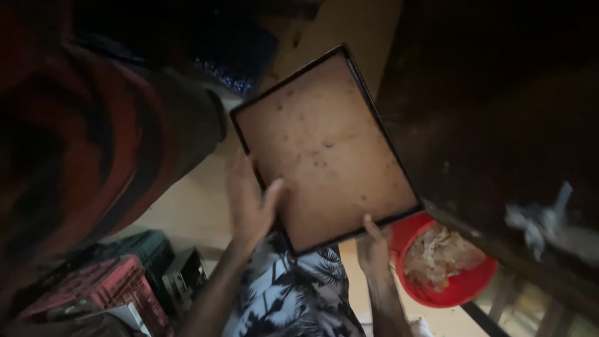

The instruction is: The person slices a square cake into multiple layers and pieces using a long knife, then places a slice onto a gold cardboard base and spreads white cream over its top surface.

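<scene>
A flat rectangular tray (324, 150) with a dark rim is held up in front of the camera, its brown face turned toward the viewer and its long axis tilted from upper left to lower right. It is gripped at its lower edge by both hands. The left hand (249, 206) is closed on the lower left corner, thumb laid over the face; the right hand (374, 246) is clamped on the lower right edge, fingers over the rim. Nothing is carried on the tray. Just below its right corner, near the right hand, a red bowl (462, 290) is seen, filled with pale shredded food (440, 256). At lower left, a red crate (100, 287) can be made out.
</scene>
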